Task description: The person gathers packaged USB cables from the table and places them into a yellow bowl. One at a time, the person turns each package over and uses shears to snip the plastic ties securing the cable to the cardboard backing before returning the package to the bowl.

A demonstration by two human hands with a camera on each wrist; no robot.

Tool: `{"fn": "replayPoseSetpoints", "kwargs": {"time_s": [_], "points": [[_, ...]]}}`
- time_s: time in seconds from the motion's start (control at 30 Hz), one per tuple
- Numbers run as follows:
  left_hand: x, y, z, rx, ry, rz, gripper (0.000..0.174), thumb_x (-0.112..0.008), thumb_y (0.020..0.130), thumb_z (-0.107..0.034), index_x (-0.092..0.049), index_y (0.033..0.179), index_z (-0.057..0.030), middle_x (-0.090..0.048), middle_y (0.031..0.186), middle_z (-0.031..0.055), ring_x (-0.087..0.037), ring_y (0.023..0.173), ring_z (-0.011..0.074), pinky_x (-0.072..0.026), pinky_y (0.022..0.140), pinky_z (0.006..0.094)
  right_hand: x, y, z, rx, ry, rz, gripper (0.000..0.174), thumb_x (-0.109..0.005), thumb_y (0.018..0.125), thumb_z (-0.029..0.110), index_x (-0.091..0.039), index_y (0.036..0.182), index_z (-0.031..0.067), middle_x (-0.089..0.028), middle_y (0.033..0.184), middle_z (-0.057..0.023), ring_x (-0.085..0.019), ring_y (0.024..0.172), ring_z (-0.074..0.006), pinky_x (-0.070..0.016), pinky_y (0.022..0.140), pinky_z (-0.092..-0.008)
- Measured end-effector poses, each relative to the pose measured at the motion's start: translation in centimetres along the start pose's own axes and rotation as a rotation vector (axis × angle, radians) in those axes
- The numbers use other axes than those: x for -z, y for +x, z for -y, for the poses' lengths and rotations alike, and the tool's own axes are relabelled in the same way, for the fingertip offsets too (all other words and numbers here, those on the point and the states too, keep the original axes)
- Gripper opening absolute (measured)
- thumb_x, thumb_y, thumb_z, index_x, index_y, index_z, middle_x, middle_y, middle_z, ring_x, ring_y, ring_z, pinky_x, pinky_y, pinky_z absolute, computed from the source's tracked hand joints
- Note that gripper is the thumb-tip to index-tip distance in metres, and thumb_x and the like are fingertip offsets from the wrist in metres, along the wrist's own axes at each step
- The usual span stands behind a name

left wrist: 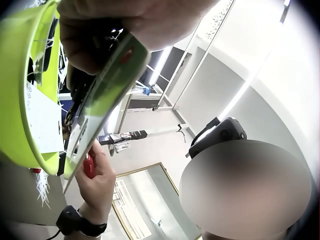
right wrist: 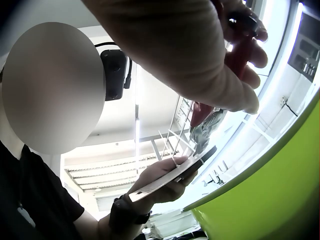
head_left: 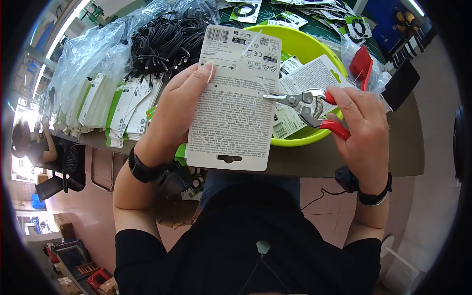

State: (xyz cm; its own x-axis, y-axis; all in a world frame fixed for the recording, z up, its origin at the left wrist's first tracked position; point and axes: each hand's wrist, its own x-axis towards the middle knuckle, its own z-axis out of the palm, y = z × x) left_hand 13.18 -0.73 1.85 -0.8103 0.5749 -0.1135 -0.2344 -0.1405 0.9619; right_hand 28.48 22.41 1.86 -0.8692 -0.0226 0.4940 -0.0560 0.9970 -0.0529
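Note:
My left hand (head_left: pixel 172 110) grips a white printed packaging card (head_left: pixel 228 132) by its left edge, thumb on the text side. The left wrist view shows dark cable (left wrist: pixel 82 92) at the card's other face, partly hidden by the fingers. A white plastic tie (head_left: pixel 252 43) sticks up from the card near its far end, and another thin white tail shows by the cutter tip. In my right hand (head_left: pixel 364 123) are spring-loaded hand cutters (head_left: pixel 295 101) with red handles, gripped between thumb and fingers. Their metal tip lies at the card's right side, over the tie's tail.
Beyond the card stands a lime-green basin (head_left: pixel 295 142) holding several carded packages (head_left: pixel 317 73). Bundled black cables (head_left: pixel 167 42), plastic bags (head_left: pixel 93 54) and stacked cards (head_left: pixel 130 108) lie to the left. A red brush-like object (head_left: pixel 361 64) is right of the basin.

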Motion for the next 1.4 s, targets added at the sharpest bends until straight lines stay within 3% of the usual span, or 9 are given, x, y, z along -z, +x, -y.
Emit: {"fn": "replayPoseSetpoints", "kwargs": {"time_s": [0.1, 0.2, 0.37, 0.47, 0.77, 0.9, 1.03, 1.13, 1.4], "points": [[0.1, 0.2, 0.2, -0.015, 0.052, -0.014, 0.036, -0.045, 0.097, -0.027, -0.054, 0.112, 0.0035, -0.063, 0.097, 0.0085, -0.061, 0.081, 0.0111, -0.0502, 0.071, 0.0223, -0.4, -0.2, -1.0, -0.096, 0.199, 0.122, 0.052, -0.072, 0.068, 0.003, -0.058, 0.118, 0.0082, -0.059, 0.109, -0.012, -0.056, 0.102, -0.0296, -0.0466, 0.085, -0.0397], [-0.1, 0.2, 0.4, -0.001, 0.027, 0.014, 0.036, -0.044, 0.097, -0.027, -0.054, 0.113, 0.0037, -0.063, 0.096, 0.0088, -0.061, 0.081, 0.0112, -0.0504, 0.071, 0.0223, -0.2, 0.2, -1.9, -0.073, 0.274, -0.158, 0.054, -0.072, 0.068, 0.002, -0.058, 0.119, 0.0092, -0.059, 0.111, -0.0114, -0.056, 0.103, -0.0296, -0.0484, 0.083, -0.0388], [-1.4, -0.4, 0.3, 0.062, 0.021, 0.018, 0.038, -0.044, 0.097, -0.028, -0.054, 0.114, 0.0041, -0.064, 0.097, 0.01, -0.062, 0.081, 0.0115, -0.0503, 0.071, 0.0223, 0.6, 1.6, -1.4, 0.022, 0.004, -0.237, 0.052, -0.075, 0.066, 0.007, -0.059, 0.116, 0.0076, -0.06, 0.103, -0.0106, -0.055, 0.094, -0.0272, -0.045, 0.081, -0.0384], [-1.5, -0.4, 0.4, 0.067, 0.044, 0.037, 0.04, -0.043, 0.097, -0.03, -0.054, 0.114, 0.0044, -0.064, 0.097, 0.0108, -0.062, 0.081, 0.0119, -0.0502, 0.071, 0.0223, 0.4, 1.6, -1.3, -0.014, -0.056, -0.126, 0.054, -0.074, 0.068, 0.007, -0.058, 0.119, 0.0099, -0.059, 0.11, -0.0095, -0.055, 0.102, -0.028, -0.0468, 0.086, -0.0385], [-1.4, -0.7, 0.4, 0.069, 0.102, 0.082, 0.042, -0.042, 0.097, -0.031, -0.053, 0.114, 0.0056, -0.064, 0.097, 0.0125, -0.063, 0.08, 0.0135, -0.0508, 0.07, 0.0227, 0.1, 1.8, -0.9, 0.056, -0.12, -0.123, 0.051, -0.073, 0.069, 0.007, -0.059, 0.118, 0.0094, -0.06, 0.108, -0.0101, -0.056, 0.1, -0.0274, -0.0473, 0.084, -0.0388], [-1.7, -0.5, 0.4, 0.107, 0.025, 0.061, 0.042, -0.042, 0.096, -0.031, -0.052, 0.115, 0.006, -0.064, 0.099, 0.0129, -0.064, 0.082, 0.0152, -0.0522, 0.071, 0.0243, -0.5, 1.6, -1.1, 0.022, 0.015, -0.076, 0.048, -0.073, 0.07, 0.005, -0.061, 0.116, 0.0083, -0.06, 0.107, -0.0107, -0.057, 0.096, -0.0265, -0.0485, 0.081, -0.0382], [-1.9, 0.0, -0.1, 0.16, -0.056, 0.049, 0.042, -0.041, 0.097, -0.03, -0.051, 0.116, 0.006, -0.064, 0.101, 0.0135, -0.065, 0.084, 0.0164, -0.0535, 0.073, 0.0262, -0.4, 1.8, -0.8, -0.097, 0.362, -0.193, 0.047, -0.071, 0.067, 0.005, -0.061, 0.113, 0.0065, -0.06, 0.098, -0.01, -0.056, 0.088, -0.0264, -0.0445, 0.078, -0.0383], [-2.2, 0.4, 0.2, 0.151, -0.079, 0.067, 0.042, -0.04, 0.097, -0.03, -0.051, 0.116, 0.0061, -0.063, 0.102, 0.0139, -0.065, 0.086, 0.0168, -0.0537, 0.074, 0.027, 0.4, 2.1, 0.0, 0.127, 0.101, -0.197, 0.047, -0.07, 0.067, 0.004, -0.061, 0.113, 0.0069, -0.06, 0.098, -0.0093, -0.056, 0.088, -0.0264, -0.0441, 0.078, -0.0385], [-2.7, 0.1, 0.2, 0.113, -0.039, 0.181, 0.044, -0.036, 0.098, -0.03, -0.05, 0.119, 0.0065, -0.062, 0.105, 0.0147, -0.064, 0.09, 0.0178, -0.0537, 0.076, 0.0278, 0.2, 2.3, 1.2, 0.109, 0.075, -0.081, 0.047, -0.071, 0.069, 0.003, -0.061, 0.115, 0.0083, -0.061, 0.101, -0.0101, -0.056, 0.092, -0.0277, -0.046, 0.08, -0.0386]]}}
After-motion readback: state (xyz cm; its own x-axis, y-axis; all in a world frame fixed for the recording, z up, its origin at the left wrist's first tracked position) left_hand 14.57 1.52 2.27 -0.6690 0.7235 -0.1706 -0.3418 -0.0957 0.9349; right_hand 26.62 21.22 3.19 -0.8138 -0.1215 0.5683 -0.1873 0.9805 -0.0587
